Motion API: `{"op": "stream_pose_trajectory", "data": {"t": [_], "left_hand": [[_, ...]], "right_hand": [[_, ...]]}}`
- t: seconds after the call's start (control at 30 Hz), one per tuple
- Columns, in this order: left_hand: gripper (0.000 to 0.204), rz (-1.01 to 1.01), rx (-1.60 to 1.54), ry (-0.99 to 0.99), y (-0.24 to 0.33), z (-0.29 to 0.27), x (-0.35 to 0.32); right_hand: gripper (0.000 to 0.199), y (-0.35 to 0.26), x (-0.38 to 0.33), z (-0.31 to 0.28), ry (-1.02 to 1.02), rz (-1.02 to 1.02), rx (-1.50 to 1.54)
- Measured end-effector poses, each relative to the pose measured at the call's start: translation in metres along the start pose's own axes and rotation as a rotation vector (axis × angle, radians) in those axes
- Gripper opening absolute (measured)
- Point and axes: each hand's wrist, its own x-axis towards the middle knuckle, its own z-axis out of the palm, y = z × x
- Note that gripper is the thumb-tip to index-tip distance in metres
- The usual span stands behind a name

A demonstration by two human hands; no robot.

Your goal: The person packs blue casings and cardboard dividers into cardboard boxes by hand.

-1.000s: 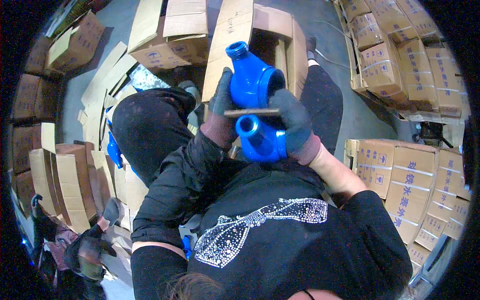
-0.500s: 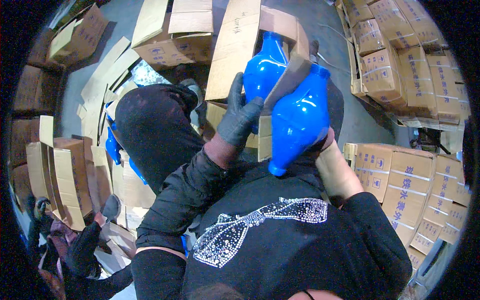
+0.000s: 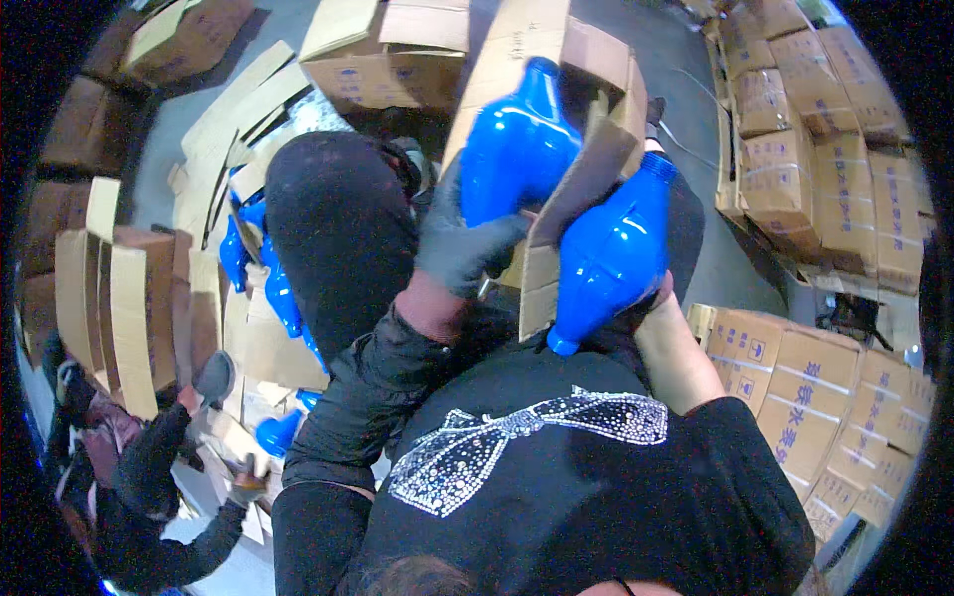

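Two glossy blue bottles (image 3: 517, 149) (image 3: 611, 258); plain brown cardboard divider (image 3: 571, 214) between them. Left hand (image 3: 462, 248) in dark grey glove. Black top with silver sequin bow (image 3: 527, 442). Tan stacked cartons (image 3: 805, 377), blue-printed. Grey floor (image 3: 686, 60).

Even, cool light falls from overhead, with bright glare streaks on the glossy blue bottles (image 3: 556, 189) between the hands. Shadows are soft. Fisheye bending curves the cartons (image 3: 795, 149) far right of them; the rim vignettes black.
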Motion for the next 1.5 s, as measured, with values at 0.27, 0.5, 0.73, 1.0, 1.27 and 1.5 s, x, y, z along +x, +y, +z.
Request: {"op": "stream_pose_trajectory", "data": {"t": [0.27,0.5,0.73,1.0,1.27,1.5], "left_hand": [[0.054,-0.020,-0.618,-0.079,0.093,-0.079,-0.087],[0.069,0.274,-1.090,-0.125,0.112,-0.106,-0.142],[0.063,0.431,-1.207,-0.070,0.084,-0.169,-0.174],[0.033,0.271,-1.107,0.582,0.039,-0.286,-0.199],[0.017,0.032,-0.751,0.997,-0.027,-0.370,-0.230],[0.041,-0.305,-0.174,1.146,-0.025,-0.376,-0.252]], "right_hand": [[0.051,-0.007,-0.032,-0.021,-0.170,0.310,0.089],[0.051,0.008,0.001,-0.039,-0.264,0.564,0.160],[0.051,0.006,0.012,-0.045,-0.226,0.664,0.169],[0.051,-0.002,0.004,-0.042,-0.150,0.644,0.152],[0.052,-0.009,0.011,-0.039,-0.097,0.565,0.134],[0.052,0.000,0.012,-0.033,-0.085,0.527,0.131]]}}
